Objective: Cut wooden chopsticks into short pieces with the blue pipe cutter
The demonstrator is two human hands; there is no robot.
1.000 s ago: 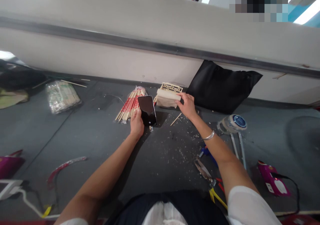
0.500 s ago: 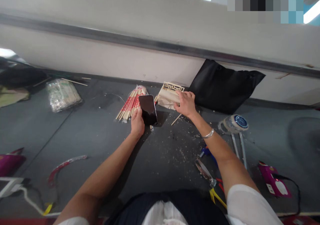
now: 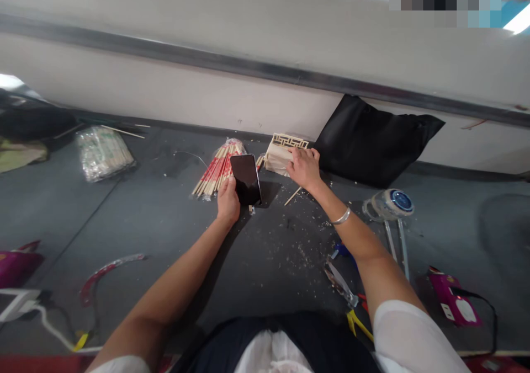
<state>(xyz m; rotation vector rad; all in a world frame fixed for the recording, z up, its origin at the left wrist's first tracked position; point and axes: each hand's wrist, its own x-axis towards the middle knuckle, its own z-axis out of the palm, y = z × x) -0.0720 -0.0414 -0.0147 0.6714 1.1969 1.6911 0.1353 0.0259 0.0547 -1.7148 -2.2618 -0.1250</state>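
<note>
My left hand [image 3: 228, 199] is closed around the edge of a smartphone [image 3: 247, 179], its dark screen tilted up. Behind the phone lies a plastic-wrapped bundle of chopsticks [image 3: 215, 169] with red print, partly covered by it. My right hand [image 3: 305, 168] lies with its fingers over a beige, paper-like piece [image 3: 276, 159], touching its right side. At the back edge of that piece stands a pale wooden lattice panel [image 3: 285, 140]. Just below my right hand a single thin stick [image 3: 292, 196] rests on the dark table.
A black bag [image 3: 372, 147] leans against the wall. On the right are a clear jar with a blue lid [image 3: 401, 200], pliers [image 3: 342, 284] and a magenta device [image 3: 453, 298]. A wrapped bundle of sticks [image 3: 103, 155] lies left. Pale chips litter the table [image 3: 265, 273].
My right hand has shifted slightly left over the beige piece, its fingers drawn closer together. My left hand keeps the phone in nearly the same place. The view has tilted down slightly.
</note>
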